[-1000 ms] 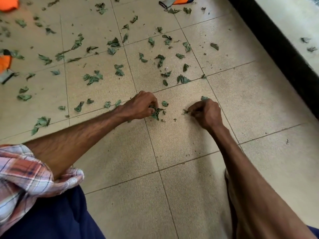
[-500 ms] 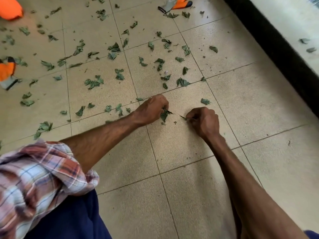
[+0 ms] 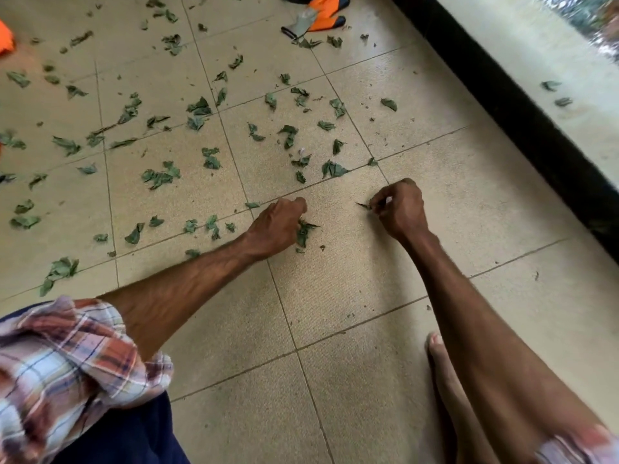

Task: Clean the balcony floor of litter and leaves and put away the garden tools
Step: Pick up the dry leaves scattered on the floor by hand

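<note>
Holding: my left grip [image 3: 278,226] is curled round a small bunch of leaves [image 3: 303,231], low over the floor [image 3: 338,283]; several leaf tips poke out below the fingers.
Pinching: my right grip [image 3: 400,209] nips a thin leaf scrap [image 3: 363,205] between thumb and fingertip, close to the tile.
Task things: loose leaves [image 3: 331,169] lie scattered ahead of both grips and far out to the left. An orange glove [image 3: 318,18] lies well ahead. Two stray leaves [image 3: 549,85] sit on the ledge [image 3: 502,48], off to the right.
Risk 1: the bunch looks loosely packed, so reaching for more with the same grip would likely shed the protruding pieces.
Risk 2: the scrap is thin and held by one end, so it could tear or slip on transfer.
Risk 3: the crumbs [image 3: 321,246] just beside the left grip are tiny, and fingers may miss them.
Risk 4: no bin is in view, and a long carry invites spills.
</note>
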